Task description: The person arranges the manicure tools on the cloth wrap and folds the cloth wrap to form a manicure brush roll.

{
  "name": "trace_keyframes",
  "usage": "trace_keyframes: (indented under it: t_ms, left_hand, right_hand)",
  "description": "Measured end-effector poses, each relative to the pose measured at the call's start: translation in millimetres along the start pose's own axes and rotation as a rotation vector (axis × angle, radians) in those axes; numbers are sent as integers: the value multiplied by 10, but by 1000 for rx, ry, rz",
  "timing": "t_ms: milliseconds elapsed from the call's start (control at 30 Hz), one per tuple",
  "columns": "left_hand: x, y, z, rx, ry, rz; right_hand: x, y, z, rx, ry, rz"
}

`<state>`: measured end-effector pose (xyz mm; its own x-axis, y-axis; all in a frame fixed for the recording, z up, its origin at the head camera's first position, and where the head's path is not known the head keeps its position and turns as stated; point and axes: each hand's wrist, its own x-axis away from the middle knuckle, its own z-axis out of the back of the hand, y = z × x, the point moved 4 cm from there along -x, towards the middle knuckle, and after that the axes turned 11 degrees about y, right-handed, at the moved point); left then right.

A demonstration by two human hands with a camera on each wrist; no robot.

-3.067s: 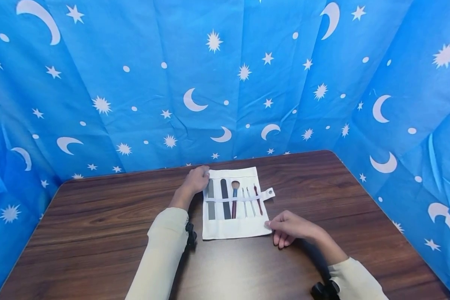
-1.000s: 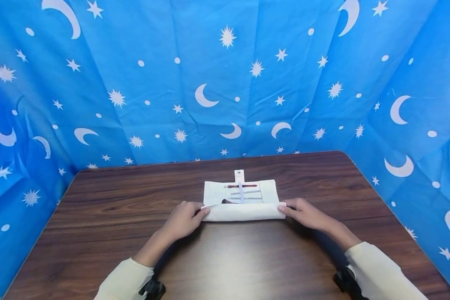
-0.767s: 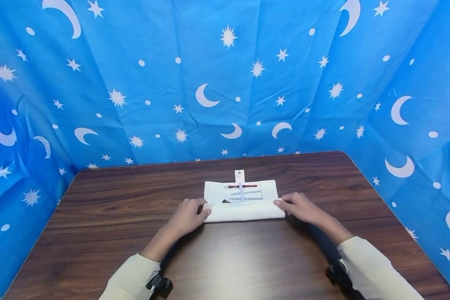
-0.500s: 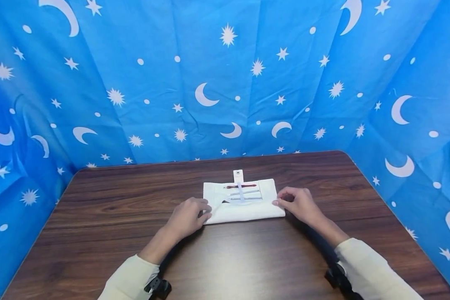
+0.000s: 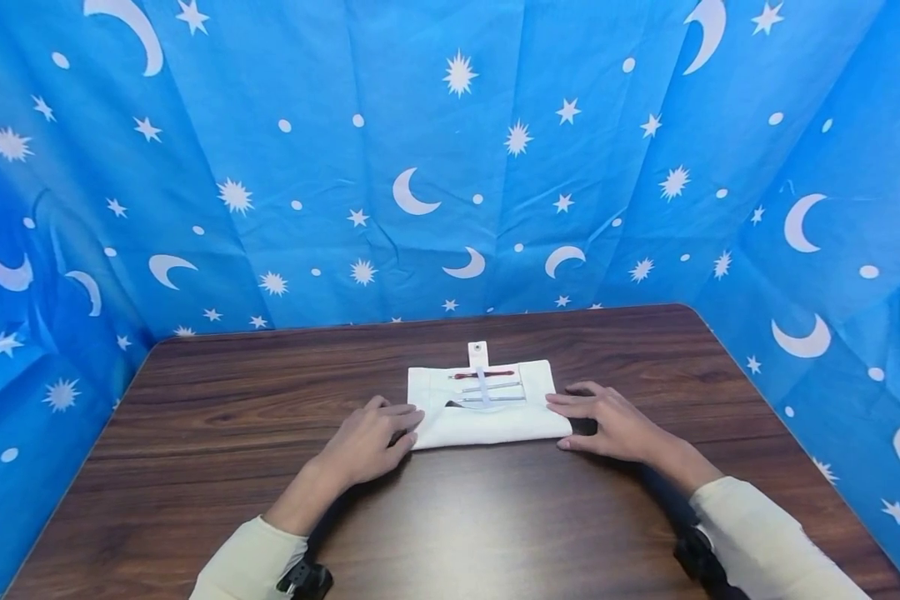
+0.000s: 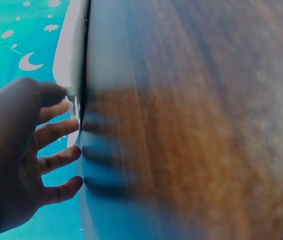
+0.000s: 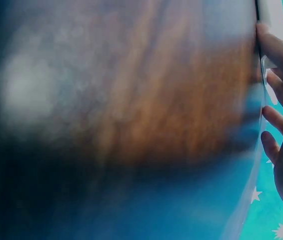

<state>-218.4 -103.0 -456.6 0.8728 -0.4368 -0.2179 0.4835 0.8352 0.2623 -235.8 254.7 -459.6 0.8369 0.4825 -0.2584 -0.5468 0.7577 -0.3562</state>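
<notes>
A white cloth tool roll [image 5: 491, 427] lies on the table with its near part folded over into a flap. On its exposed far part, an elastic band [image 5: 483, 386] crosses a dark red slim tool [image 5: 487, 375] and two thin metal tools [image 5: 491, 387]. The dark tip of a brush [image 5: 453, 405] peeks out at the fold; the rest is hidden beneath. My left hand [image 5: 371, 442] rests its spread fingers on the fold's left end. At the right end, my right hand [image 5: 611, 423] has extended fingers touching the cloth, thumb lower at the corner.
A snap tab [image 5: 477, 352] sticks out from the roll's far edge. The brown wooden table [image 5: 255, 400] reaches back to a blue curtain [image 5: 330, 167] patterned with moons and stars. A black wrist camera [image 5: 305, 578] sits on the left forearm.
Since the earliest frame the flat roll has been turned a quarter and its near part folded over the nail files and brush. Lately the right hand's pinch has loosened and its fingers have spread.
</notes>
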Motion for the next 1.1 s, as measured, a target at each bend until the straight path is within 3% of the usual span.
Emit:
trace_keyframes:
  t_ms: [167, 300, 500, 600, 733, 933, 1100]
  left_hand:
    - [-5, -39, -43, 20, -75, 15]
    - [-29, -56, -88, 72, -76, 51]
    - [-59, -59, -118, 160, 9, 84]
    - [-73, -70, -104, 235, 84, 111]
    - [-124, -81, -66, 283, 148, 177]
    - [-250, -105, -86, 236, 144, 297]
    - [-295, -108, -115, 153, 118, 353]
  right_hand:
    - [-4, 11, -7, 39, 19, 23]
    - [-18, 11, -27, 28, 39, 2]
    - [-13, 18, -48, -84, 82, -76]
    - [-12, 29, -27, -207, 112, -129]
    - [-50, 30, -17, -340, 82, -214]
    - [-208, -18, -37, -320, 24, -298]
    - [-348, -41, -41, -286, -48, -357]
